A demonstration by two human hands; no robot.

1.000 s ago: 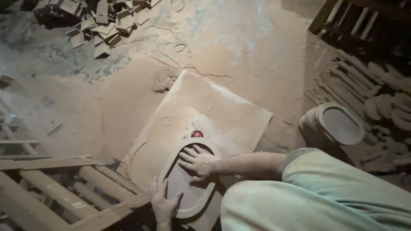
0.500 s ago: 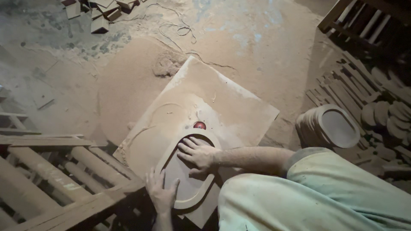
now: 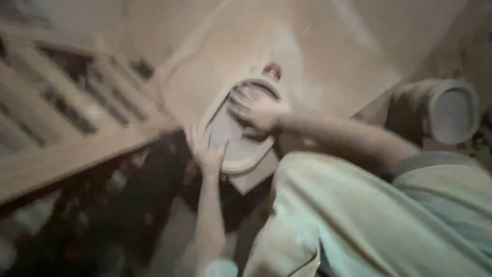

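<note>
Both my hands are pressing flat, fingers spread, on the oval plate (image 3: 236, 149) at the board's (image 3: 318, 61) near edge: left hand (image 3: 206, 149), right hand (image 3: 256, 109).

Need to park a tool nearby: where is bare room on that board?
Free: the dusty board beyond the oval slab, toward the round mould. Crowded: the slab itself, under the left hand and right hand; the wooden rack borders its left.
</note>
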